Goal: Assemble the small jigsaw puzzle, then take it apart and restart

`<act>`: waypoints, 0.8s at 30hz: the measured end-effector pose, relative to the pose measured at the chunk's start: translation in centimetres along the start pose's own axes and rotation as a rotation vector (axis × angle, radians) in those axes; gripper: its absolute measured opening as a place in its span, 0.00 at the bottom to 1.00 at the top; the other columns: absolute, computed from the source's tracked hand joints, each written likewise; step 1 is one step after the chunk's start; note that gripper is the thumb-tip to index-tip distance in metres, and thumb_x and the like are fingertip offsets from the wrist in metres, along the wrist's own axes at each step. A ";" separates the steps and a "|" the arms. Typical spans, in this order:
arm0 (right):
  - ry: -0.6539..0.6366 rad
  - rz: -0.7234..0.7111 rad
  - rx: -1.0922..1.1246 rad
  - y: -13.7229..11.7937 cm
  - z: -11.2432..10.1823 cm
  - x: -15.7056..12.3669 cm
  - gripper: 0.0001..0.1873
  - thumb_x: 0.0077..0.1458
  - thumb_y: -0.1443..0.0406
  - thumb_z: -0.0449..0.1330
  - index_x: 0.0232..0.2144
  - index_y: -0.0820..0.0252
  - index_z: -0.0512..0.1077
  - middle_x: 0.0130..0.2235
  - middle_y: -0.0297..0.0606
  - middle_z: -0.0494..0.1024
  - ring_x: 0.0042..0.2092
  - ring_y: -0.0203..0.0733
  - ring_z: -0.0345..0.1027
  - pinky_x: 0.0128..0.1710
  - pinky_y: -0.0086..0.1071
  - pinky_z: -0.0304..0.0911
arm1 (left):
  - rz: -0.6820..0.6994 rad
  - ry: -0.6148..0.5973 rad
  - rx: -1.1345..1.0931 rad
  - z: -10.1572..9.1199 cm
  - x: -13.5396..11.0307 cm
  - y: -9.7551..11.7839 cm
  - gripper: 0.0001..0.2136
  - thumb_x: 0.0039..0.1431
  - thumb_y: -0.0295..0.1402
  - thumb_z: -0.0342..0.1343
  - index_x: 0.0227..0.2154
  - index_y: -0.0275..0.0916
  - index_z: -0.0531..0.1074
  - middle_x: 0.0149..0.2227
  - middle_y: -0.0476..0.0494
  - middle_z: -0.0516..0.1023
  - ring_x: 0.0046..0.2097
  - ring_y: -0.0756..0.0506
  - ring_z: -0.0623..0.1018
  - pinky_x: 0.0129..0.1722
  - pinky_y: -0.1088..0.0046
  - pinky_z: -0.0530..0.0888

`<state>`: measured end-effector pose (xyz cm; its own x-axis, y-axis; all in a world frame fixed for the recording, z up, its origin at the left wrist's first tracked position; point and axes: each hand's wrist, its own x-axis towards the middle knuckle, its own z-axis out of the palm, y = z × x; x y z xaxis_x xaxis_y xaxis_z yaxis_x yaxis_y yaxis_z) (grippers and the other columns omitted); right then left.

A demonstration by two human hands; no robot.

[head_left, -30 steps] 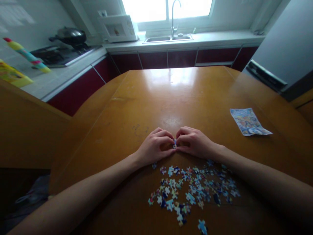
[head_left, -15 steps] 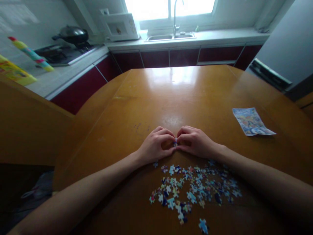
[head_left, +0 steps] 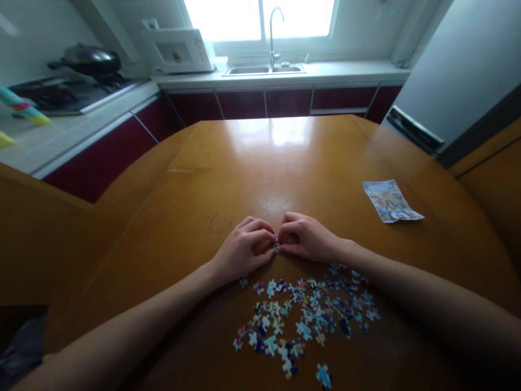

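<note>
My left hand (head_left: pixel 247 243) and my right hand (head_left: pixel 306 237) meet fingertip to fingertip over the wooden table. Pinched between them are small jigsaw puzzle pieces (head_left: pixel 277 244), mostly covered by the fingers, so I cannot tell how many there are or whether they interlock. Both hands are closed, thumbs and fingers curved round to the pieces. Nearer to me lies a scattered spread of loose puzzle pieces (head_left: pixel 313 307) in blue, white and dark colours. One light blue piece (head_left: pixel 323 376) sits apart at the front, and another small piece (head_left: pixel 243 281) is beside my left wrist.
A creased, printed picture sheet (head_left: pixel 391 201) lies to the right on the wooden table (head_left: pixel 203 179). Beyond the table are a counter with a sink (head_left: pixel 264 70), a white microwave (head_left: pixel 179 51) and a dark pan (head_left: pixel 87 60) on the stove. A fridge (head_left: pixel 451 70) stands at right.
The camera view has turned slightly to the right, so everything sits further left in the picture. Both hands keep their pinch on the puzzle pieces, with only slight finger movement.
</note>
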<state>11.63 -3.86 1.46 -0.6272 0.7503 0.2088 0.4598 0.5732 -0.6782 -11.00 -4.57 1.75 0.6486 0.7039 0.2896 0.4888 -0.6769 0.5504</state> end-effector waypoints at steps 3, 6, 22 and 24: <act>0.086 0.049 0.149 0.6 -0.4 0.5 0.06 0.57 0.62 0.65 0.32 0.61 0.77 0.33 0.35 0.72 0.33 0.34 0.64 0.33 0.30 0.60 | 0.004 -0.011 0.011 0.0 0.0 -0.1 0.05 0.59 0.31 0.60 0.37 0.43 0.77 0.43 0.44 0.77 0.47 0.43 0.72 0.49 0.62 0.72; 0.306 0.130 0.213 1.9 -1.2 1.2 0.11 0.59 0.62 0.61 0.29 0.63 0.76 0.29 0.35 0.73 0.31 0.35 0.64 0.32 0.30 0.59 | 0.001 -0.011 0.020 0.1 0.0 -0.2 0.05 0.59 0.31 0.60 0.38 0.43 0.77 0.44 0.44 0.76 0.47 0.43 0.72 0.49 0.62 0.72; 0.333 0.481 0.936 6.9 -4.5 2.1 0.10 0.56 0.64 0.62 0.26 0.64 0.76 0.23 0.32 0.68 0.23 0.29 0.56 0.21 0.25 0.51 | -0.032 -0.040 0.009 -0.1 0.0 0.1 0.08 0.63 0.27 0.52 0.40 0.42 0.74 0.48 0.43 0.71 0.50 0.43 0.71 0.51 0.63 0.72; 0.334 0.503 0.973 6.8 -4.6 2.1 0.10 0.58 0.65 0.61 0.26 0.64 0.76 0.24 0.34 0.70 0.24 0.30 0.57 0.21 0.26 0.52 | -0.047 -0.014 -0.005 0.0 0.0 0.1 0.08 0.63 0.28 0.52 0.42 0.42 0.73 0.50 0.41 0.69 0.51 0.43 0.71 0.52 0.63 0.72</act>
<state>16.34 3.12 0.49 -0.2449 0.9559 -0.1623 -0.1616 -0.2053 -0.9653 -11.01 -4.63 1.79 0.6329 0.7320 0.2522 0.5160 -0.6416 0.5675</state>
